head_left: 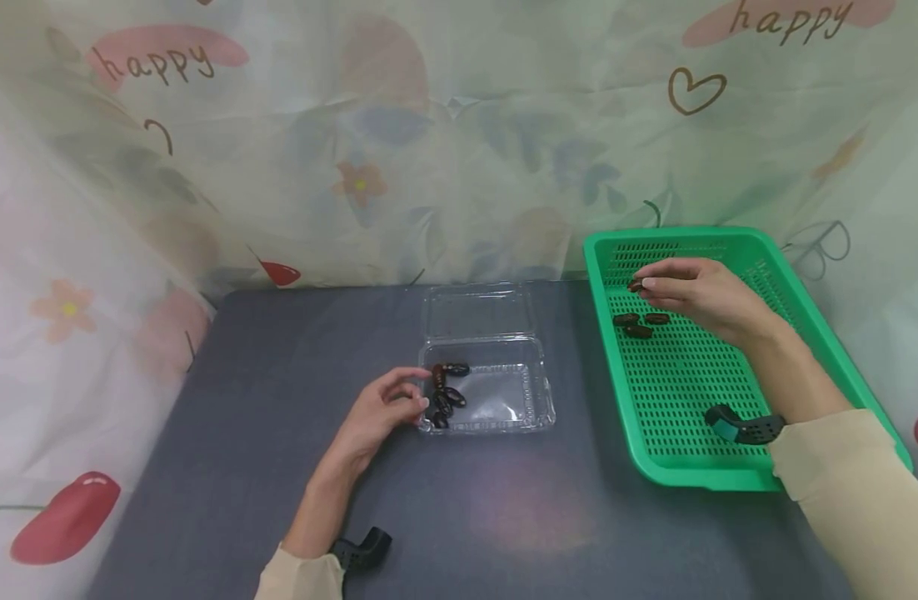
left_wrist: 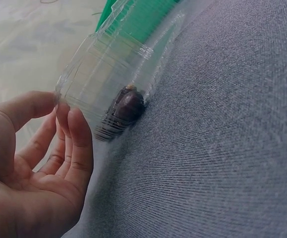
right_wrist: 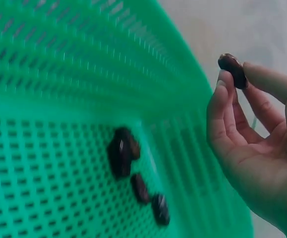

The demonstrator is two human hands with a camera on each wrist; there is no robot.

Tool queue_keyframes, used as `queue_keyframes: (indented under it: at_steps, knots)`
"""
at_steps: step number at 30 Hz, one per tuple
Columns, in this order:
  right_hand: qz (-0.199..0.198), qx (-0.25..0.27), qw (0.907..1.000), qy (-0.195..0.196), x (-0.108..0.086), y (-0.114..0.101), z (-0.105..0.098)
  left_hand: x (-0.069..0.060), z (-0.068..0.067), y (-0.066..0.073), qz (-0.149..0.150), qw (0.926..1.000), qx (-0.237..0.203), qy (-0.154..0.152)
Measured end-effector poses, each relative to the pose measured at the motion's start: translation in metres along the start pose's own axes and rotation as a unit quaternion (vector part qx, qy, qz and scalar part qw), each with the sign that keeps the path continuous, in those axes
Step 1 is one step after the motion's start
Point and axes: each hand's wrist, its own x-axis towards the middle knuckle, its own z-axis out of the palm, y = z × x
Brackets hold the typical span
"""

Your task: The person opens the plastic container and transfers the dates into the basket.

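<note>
While date (head_left: pixel 636 285) hangs above green basket (head_left: pixel 691 375), right hand (head_left: pixel 695 292) pinches it, thumb to fingertips, long axis slanting across. Clear box (head_left: pixel 500 396) sits well off left; left hand (head_left: pixel 376 412) is nearer that, fingers bent by its left side, honestly can't tell if gripping.

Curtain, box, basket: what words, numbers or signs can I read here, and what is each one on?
"happy": upper left of the curtain, on a pink patch.
"happy": upper right of the curtain, also on a pink patch.
A drawn heart, with no lettering: on the curtain, below the right "happy".
Box and basket: no readable writing or numbers.
</note>
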Motion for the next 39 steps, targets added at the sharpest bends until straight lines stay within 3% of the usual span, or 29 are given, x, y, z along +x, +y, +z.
queue_keyframes:
  at_steps: [10, 17, 24, 32, 39]
  knots:
    - [0.039, 0.02, 0.9987, 0.026, -0.005, 0.026, -0.042, -0.001, 0.002, 0.001, 0.0, 1.0, 0.007, 0.004]
    - [0.087, -0.008, 0.9959, 0.022, -0.006, 0.037, -0.059, -0.001, 0.002, 0.0, -0.003, 0.9999, 0.012, 0.006]
    - [0.146, -0.027, 0.9889, 0.009, 0.0, 0.051, -0.069, 0.0, 0.003, 0.001, -0.003, 0.9998, 0.018, 0.011]
    - [0.165, -0.046, 0.9851, 0.012, 0.003, 0.067, -0.072, -0.001, 0.001, 0.0, -0.001, 0.9999, 0.014, 0.006]
    - [0.174, -0.105, 0.9789, 0.02, 0.004, 0.068, -0.067, -0.001, 0.0, 0.001, -0.002, 0.9999, 0.011, 0.004]
